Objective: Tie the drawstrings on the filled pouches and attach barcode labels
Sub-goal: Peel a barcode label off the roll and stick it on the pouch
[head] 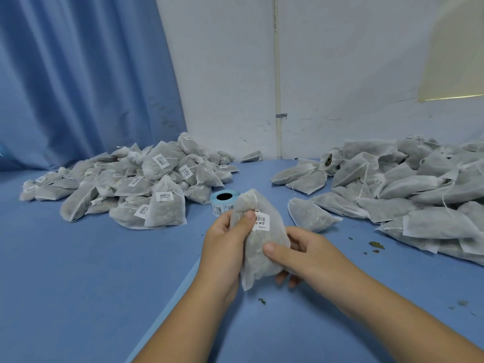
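A filled white mesh pouch (pixel 255 247) stands upright above the blue table, held between both hands. Its neck is drawn tight at the top, and a barcode label (pixel 262 222) sticks to its upper front. My left hand (pixel 225 239) grips the pouch's left side, thumb pressing just left of the label. My right hand (pixel 301 251) grips the lower right side, thumb across the front and fingers curled underneath. A blue roll of barcode labels (pixel 224 201) stands on the table just behind the pouch.
A heap of labelled pouches (pixel 136 184) lies at the back left. A heap of unlabelled pouches (pixel 408 195) with loose strings fills the right, one lone pouch (pixel 311 214) nearest my hands. Leaf crumbs (pixel 376 244) dot the blue table (pixel 91 271). A blue curtain (pixel 78 74) hangs behind.
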`<state>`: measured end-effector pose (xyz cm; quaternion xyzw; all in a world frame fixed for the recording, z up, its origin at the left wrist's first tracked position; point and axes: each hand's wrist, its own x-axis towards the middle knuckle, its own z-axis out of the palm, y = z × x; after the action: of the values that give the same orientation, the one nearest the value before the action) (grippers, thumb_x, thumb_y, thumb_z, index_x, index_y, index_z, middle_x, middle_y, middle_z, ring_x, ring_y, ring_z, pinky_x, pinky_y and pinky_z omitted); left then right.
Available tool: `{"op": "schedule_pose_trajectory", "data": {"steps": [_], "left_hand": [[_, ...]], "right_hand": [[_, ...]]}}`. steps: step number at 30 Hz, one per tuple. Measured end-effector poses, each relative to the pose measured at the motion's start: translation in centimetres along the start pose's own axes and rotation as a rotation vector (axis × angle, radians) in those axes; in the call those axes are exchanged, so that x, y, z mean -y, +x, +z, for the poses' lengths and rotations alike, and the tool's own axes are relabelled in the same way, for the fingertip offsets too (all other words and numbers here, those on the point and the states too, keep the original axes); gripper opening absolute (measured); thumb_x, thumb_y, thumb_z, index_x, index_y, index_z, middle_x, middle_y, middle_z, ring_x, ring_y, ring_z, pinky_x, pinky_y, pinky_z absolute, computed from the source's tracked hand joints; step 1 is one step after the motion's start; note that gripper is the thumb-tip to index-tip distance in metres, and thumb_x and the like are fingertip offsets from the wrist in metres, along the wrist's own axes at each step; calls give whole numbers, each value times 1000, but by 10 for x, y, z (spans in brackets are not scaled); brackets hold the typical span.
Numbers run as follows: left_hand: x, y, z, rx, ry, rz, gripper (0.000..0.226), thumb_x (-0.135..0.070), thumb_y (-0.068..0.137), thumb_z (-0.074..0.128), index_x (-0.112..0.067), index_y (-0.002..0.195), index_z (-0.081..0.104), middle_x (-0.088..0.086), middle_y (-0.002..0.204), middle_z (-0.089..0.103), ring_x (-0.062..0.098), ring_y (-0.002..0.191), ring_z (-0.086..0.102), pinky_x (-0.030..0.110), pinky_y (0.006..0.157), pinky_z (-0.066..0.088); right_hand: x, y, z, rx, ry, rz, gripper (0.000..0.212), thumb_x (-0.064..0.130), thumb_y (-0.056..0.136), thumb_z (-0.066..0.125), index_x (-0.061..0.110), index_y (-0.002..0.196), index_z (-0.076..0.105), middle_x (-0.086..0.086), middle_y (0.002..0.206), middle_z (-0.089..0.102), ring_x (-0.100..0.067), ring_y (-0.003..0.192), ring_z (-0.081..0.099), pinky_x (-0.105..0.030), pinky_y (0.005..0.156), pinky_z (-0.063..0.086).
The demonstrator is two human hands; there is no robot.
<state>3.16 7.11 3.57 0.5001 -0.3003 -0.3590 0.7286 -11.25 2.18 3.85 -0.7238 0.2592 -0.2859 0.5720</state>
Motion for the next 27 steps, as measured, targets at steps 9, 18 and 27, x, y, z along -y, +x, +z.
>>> {"op": "schedule_pose_trajectory", "data": {"steps": [9,18,27], "left_hand": [[-19,11,-15,3,-173,17,25,-22,79,70,-7,98,67,14,90,71,28,85,67,49,86,53],[-42,27,-54,-23,-555,-96,28,-11,90,58,-3,116,65,24,115,69,38,111,65,47,93,54],[-37,49,-70,-426,-632,-120,9,-18,95,52,-12,93,58,10,102,60,22,82,65,30,64,46]], "right_hand": [[8,17,10,17,130,3,20,24,82,75,20,101,71,-6,90,72,-20,65,63,-29,55,50],[29,68,40,27,400,107,26,26,62,74,9,81,67,-6,73,66,-18,53,56,-24,47,45],[24,117,72,-51,516,227,11,17,82,67,6,84,64,-7,62,62,-13,46,52,-22,42,45]]}}
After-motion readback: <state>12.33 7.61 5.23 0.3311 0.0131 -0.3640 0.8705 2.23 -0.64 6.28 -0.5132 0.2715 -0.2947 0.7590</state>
